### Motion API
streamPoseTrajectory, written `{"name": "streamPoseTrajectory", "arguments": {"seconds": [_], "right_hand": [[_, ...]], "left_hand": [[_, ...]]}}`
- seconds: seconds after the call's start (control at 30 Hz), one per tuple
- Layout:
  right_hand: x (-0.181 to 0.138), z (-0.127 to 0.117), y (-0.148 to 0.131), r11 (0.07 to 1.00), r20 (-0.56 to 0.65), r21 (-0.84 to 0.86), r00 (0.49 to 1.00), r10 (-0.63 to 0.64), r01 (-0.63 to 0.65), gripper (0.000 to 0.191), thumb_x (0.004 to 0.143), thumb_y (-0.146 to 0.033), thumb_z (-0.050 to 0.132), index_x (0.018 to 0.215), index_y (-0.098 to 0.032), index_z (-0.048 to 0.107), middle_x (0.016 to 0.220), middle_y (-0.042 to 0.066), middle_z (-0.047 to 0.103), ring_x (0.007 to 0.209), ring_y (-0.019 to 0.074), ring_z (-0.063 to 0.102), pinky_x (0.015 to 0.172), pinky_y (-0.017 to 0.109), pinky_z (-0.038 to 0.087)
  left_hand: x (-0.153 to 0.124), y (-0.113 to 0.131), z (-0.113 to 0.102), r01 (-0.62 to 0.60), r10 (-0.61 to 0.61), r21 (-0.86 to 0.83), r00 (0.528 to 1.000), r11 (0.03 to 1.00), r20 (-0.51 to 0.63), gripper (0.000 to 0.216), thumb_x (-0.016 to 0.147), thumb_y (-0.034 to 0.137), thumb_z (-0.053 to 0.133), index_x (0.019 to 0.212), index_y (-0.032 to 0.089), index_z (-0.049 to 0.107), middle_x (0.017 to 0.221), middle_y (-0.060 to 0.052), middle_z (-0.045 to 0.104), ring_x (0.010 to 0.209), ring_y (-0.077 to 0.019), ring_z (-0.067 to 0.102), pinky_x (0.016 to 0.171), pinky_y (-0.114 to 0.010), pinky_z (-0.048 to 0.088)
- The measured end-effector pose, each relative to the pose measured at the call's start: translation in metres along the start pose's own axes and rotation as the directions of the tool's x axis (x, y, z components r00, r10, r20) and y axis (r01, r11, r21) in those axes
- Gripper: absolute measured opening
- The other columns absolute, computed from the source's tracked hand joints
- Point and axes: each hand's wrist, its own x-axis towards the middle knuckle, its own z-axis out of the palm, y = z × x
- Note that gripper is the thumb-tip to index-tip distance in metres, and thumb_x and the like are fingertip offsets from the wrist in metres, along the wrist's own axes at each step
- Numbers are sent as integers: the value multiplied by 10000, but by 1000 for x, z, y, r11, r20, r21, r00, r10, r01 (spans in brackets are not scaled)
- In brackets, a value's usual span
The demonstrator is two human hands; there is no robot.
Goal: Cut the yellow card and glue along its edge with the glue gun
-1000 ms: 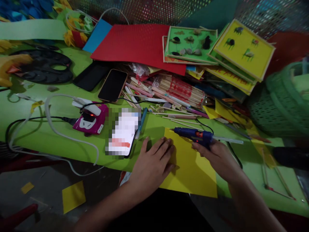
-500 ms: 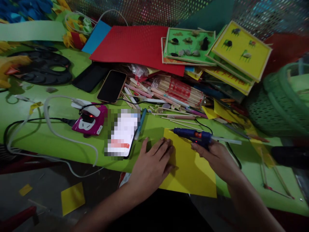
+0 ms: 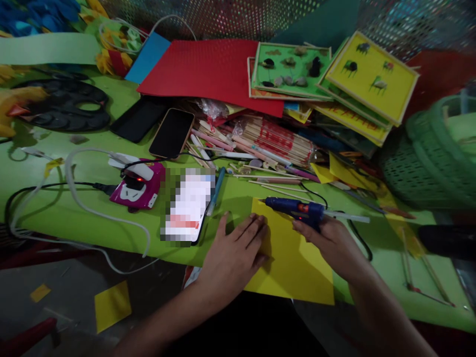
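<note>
A yellow paper sheet (image 3: 293,258) lies at the near edge of the green table (image 3: 74,213). My left hand (image 3: 232,253) rests flat on the sheet's left edge, fingers stretched out. My right hand (image 3: 332,243) grips the handle of a blue glue gun (image 3: 293,209), whose nozzle points left over the sheet's top edge. A glue stick juts out of the gun's back to the right.
A lit phone (image 3: 188,208) lies just left of my left hand, beside a pink power strip (image 3: 137,186) with cables. Behind are dark phones (image 3: 171,133), wooden sticks (image 3: 275,139), red paper (image 3: 211,69), framed craft boards (image 3: 372,74) and a green basket (image 3: 435,153) at right.
The view has drifted slightly; both hands and the glue gun stay almost where they were on the yellow sheet.
</note>
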Motion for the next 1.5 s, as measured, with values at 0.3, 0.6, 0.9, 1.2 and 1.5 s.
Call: {"name": "streamPoseTrajectory", "arguments": {"seconds": [0.3,0.6,0.9,1.2,1.5], "right_hand": [[4,4,-4,1000,3,-12,1000,-24,24,505,957,-601,460,1051,-186,732,732,49,710,636,231,640,561,304,428],[4,2,-10,999,0,-34,1000,-29,29,508,954,-604,458,1028,-188,739,739,56,723,675,253,670,577,314,446],[5,3,-11,999,-9,-19,1000,-27,27,488,949,-595,475,1033,-193,737,744,63,726,703,262,675,582,316,456],[-6,-3,3,999,-23,-44,999,32,-33,467,946,-581,487,1037,-199,740,624,35,664,602,242,626,545,313,435],[-5,-3,0,998,-18,-60,999,32,-33,481,951,-582,472,1015,-185,737,624,41,668,602,242,630,550,316,439]], "left_hand": [[0,0,-1,0,0,-8,1000,1000,-6,475,1028,437,423,1449,223,476,1544,-47,479,1451,-205,404,1238,-578,169],[0,0,-2,-1,1,-2,1000,1000,7,488,1023,430,435,1461,219,462,1540,-51,487,1444,-211,414,1230,-579,198],[0,0,-2,10,-10,-10,1000,1000,23,493,1021,431,444,1467,221,450,1553,-46,467,1455,-211,397,1229,-593,188],[0,1,-2,17,-17,-18,1000,1000,22,481,1031,441,418,1468,242,451,1559,-25,457,1456,-194,394,1246,-573,147],[1,2,-5,18,-18,-4,1000,1000,22,473,1014,432,464,1448,245,484,1532,-39,500,1436,-218,426,1228,-580,208]]}}
